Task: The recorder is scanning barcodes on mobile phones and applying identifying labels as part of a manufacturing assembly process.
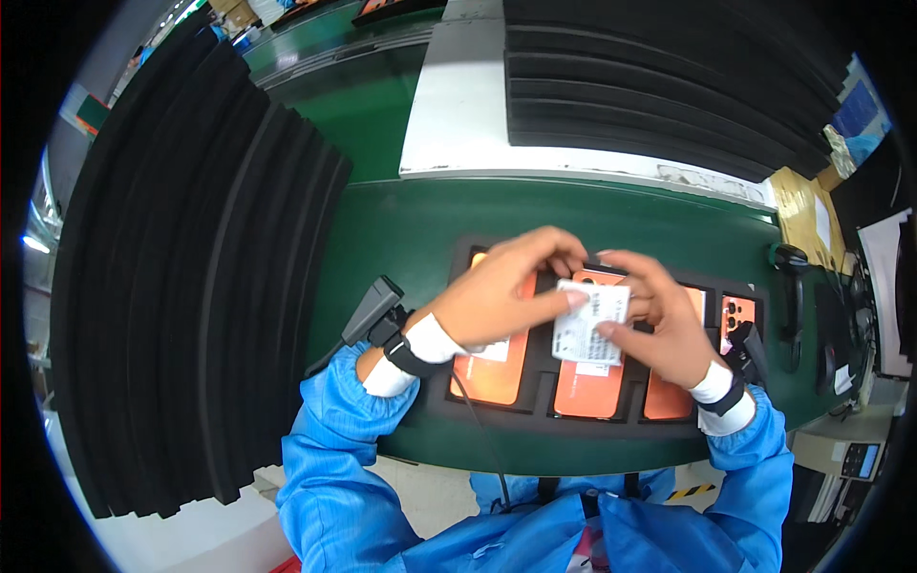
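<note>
The right hand (664, 334) pinches a white printed paper (577, 332) over an orange phone (586, 396); I can't tell the left hand's (501, 291) grip. They seem to be readying it; next needs gentleness.

A factory workshop, by its green workbench (406, 224), black trays (191, 267) stacked high at nine and one o'clock, matching orange phones (587, 396) toward four, handheld scanner (791, 258) at three.

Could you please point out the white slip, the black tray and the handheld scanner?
White slip (582, 322), head view: printed face.
Black tray (539, 390), head view: bare strip.
Handheld scanner (794, 302), head view: its handle.
</note>
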Motion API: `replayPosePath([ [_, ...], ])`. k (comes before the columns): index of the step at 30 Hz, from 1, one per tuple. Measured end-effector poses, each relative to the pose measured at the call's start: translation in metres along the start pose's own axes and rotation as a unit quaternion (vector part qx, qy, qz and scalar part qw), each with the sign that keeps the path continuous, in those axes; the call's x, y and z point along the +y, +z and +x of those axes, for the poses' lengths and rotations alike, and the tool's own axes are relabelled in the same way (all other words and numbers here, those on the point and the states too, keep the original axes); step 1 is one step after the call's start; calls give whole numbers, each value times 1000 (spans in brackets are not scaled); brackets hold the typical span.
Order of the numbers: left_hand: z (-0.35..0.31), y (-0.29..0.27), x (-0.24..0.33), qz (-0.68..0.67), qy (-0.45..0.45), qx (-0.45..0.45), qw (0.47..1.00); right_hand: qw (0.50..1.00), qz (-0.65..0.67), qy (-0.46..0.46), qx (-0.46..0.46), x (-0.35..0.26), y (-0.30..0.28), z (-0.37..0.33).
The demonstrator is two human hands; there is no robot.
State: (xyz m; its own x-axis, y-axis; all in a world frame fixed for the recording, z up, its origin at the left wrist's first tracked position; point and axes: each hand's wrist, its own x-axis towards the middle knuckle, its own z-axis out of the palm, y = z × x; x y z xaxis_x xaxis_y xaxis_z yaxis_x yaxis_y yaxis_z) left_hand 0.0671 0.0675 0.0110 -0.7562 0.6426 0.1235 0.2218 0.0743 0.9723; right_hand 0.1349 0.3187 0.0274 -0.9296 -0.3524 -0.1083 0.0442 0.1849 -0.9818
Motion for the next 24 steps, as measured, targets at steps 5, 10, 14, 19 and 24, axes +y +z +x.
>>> replayPosePath([
  [5,-1,-33,-24,212,61,-51,974,992,113,48,21,19,-10,3],
  [10,-5,-33,-36,242,161,-93,952,999,-19,45,2,10,-16,6],
  [14,-8,-31,-36,245,134,-99,955,999,-6,48,11,17,-15,1],
  [19,-5,-29,-33,272,123,-109,948,998,0,47,38,21,-14,-2],
  [24,-4,-31,-32,253,132,-107,953,997,-60,40,34,17,-13,0],
])
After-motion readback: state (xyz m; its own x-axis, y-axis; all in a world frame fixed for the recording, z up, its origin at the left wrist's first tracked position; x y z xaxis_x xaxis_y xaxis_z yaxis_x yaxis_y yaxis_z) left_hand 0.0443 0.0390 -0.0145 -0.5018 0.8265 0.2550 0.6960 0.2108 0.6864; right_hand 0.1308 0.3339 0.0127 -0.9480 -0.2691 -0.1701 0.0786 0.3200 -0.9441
